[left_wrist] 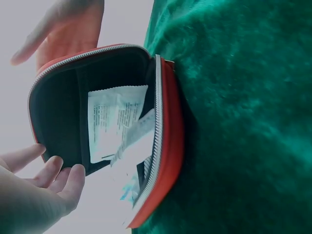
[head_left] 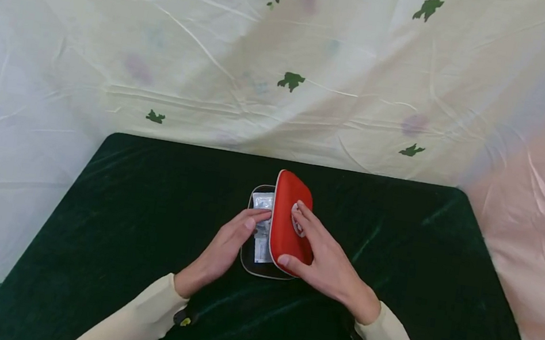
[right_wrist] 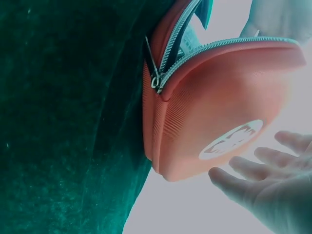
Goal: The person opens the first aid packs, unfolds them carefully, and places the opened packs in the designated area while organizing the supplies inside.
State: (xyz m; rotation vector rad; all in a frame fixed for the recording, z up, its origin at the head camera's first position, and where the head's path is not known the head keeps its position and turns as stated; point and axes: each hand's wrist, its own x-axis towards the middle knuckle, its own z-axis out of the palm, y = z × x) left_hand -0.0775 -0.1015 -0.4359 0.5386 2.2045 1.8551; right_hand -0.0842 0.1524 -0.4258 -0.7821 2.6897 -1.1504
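Note:
A red zip case [head_left: 288, 224] stands part-open on the table, its lid raised and leaning to the right. White printed sachets [left_wrist: 109, 122] lie inside against the black lining. My left hand [head_left: 226, 242] is at the opening on the left, its fingertips at the lid's rim; firm contact is hard to tell. My right hand [head_left: 332, 263] is spread along the lid's outer face, by a white oval emblem [right_wrist: 231, 140]. A zipper pull [right_wrist: 155, 80] hangs at the case's corner. Neither hand grips anything visible.
A dark green velvet cloth [head_left: 140, 221] covers the table. Behind it hangs a pale curtain [head_left: 203, 67] with green leaf prints, continuing down both sides. A small dark object [head_left: 182, 318] sits at the left wrist.

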